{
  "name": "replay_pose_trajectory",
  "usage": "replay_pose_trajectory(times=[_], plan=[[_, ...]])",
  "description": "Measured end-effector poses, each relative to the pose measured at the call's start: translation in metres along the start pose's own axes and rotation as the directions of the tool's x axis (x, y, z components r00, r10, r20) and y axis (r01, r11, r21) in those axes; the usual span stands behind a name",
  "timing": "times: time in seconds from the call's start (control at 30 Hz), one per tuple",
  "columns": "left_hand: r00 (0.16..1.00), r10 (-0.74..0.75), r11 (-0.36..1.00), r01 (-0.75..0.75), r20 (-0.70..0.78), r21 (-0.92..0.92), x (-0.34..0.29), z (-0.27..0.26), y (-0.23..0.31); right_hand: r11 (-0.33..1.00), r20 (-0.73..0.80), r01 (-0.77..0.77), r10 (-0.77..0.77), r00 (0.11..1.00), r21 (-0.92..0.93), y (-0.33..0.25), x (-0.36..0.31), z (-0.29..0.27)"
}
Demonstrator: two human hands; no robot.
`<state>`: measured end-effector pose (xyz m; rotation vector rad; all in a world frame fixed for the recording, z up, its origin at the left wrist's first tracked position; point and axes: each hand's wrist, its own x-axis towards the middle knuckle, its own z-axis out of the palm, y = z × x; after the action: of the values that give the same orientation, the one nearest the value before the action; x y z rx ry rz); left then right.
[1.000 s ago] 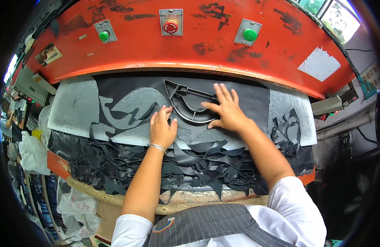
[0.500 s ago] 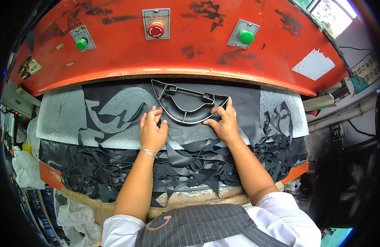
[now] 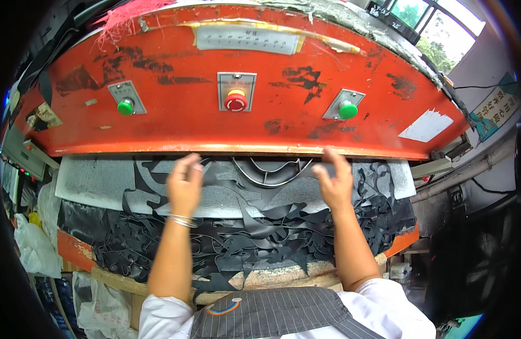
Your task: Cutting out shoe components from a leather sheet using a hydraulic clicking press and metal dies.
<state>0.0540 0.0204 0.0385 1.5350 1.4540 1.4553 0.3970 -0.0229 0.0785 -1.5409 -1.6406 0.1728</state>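
Observation:
A curved metal cutting die (image 3: 267, 183) lies on black sheet material on the pale cutting board (image 3: 96, 181). The press's red front (image 3: 175, 133) hides its far part. My left hand (image 3: 184, 185) hovers to the left of the die, slightly blurred, its fingers reaching up toward the red front and holding nothing. To the right of the die, my right hand (image 3: 335, 183) is raised with thumb and fingers apart, also without anything in it. Neither hand touches the die.
The red front carries a left green button (image 3: 125, 107), a red stop button (image 3: 236, 101) and a right green button (image 3: 348, 111). Tangled black offcuts (image 3: 254, 240) cover the near edge. White plastic bags (image 3: 37, 243) hang at the left.
Both hands have let go of the die and moved apart, upward toward the red front. My view has tilted up, showing more of the press, whose lower edge now covers much of the die.

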Motion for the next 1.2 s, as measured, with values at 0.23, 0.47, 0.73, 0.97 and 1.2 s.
replay_pose_trajectory(times=[0.23,0.47,0.73,0.97,1.2], plan=[[0.607,0.697,0.712,-0.525,-0.381,0.466,0.056,-0.101,0.077,0.854,-0.636,0.305,-0.519,0.572,-0.423,-0.067,0.084,-0.041],[0.946,0.318,0.913,-0.289,-0.058,0.289,-0.024,-0.120,0.097,0.761,-0.430,0.522,-0.649,0.627,-0.387,-0.076,0.018,-0.050],[0.703,0.123,0.934,-0.320,0.700,0.158,-0.256,-0.066,0.081,0.863,0.723,0.471,-0.443,0.531,0.183,-0.102,-0.231,-0.036],[0.876,0.111,0.854,-0.326,0.470,0.406,-0.286,-0.035,0.083,0.893,0.724,0.444,-0.255,0.641,-0.079,-0.097,-0.253,-0.031],[0.839,-0.011,0.840,-0.287,0.543,0.461,-0.273,-0.030,0.083,0.870,0.962,0.419,-0.273,-0.025,0.258,-0.090,-0.153,-0.041]])
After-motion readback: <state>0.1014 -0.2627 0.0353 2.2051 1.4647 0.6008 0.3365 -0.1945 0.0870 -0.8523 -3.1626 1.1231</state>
